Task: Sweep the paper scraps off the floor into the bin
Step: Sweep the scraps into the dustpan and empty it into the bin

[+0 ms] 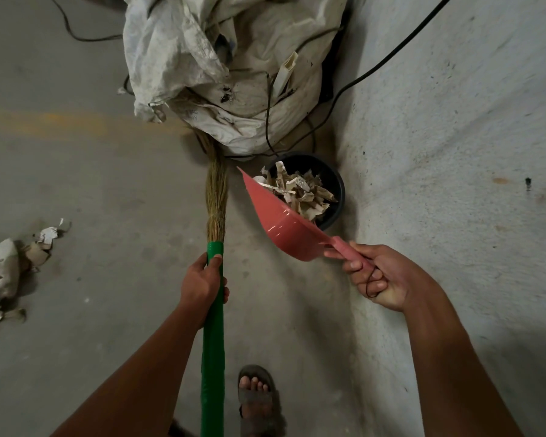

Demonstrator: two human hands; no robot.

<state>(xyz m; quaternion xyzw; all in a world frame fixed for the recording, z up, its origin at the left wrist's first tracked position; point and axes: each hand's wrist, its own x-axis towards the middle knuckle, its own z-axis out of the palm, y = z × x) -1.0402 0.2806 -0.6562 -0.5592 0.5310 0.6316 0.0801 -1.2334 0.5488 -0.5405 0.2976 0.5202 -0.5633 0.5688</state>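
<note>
You are looking down at a grey concrete floor (123, 184) from head height, with both bare forearms reaching forward. Your right hand (380, 279) is closed around the handle of a pink plastic dustpan (276, 216), fingers curled tight and a thin black loop of cord lying across them. The dustpan is lifted and tipped on its side, its open mouth turned toward a small black bin (333, 184) that stands on the floor just beside the rough white wall (454, 121) on your right. Torn paper scraps (300, 190) are heaped at the mouth of the pan and over the bin's opening — you cannot tell exactly which pieces rest in the pan and which are in the bin.

Your left hand (202, 279) is wrapped firmly round the green handle of a broom (214, 310), gripping near the top of the green part. The straw bristles point away from you, their tips reaching under a large crumpled white sack (202, 58) that sits behind the bin. Black cables trail over the sack and along the wall.

More crumpled paper (7, 272) lies on the floor at the far left — well apart from the bin. One sandalled foot (256, 398) shows at the bottom.
</note>
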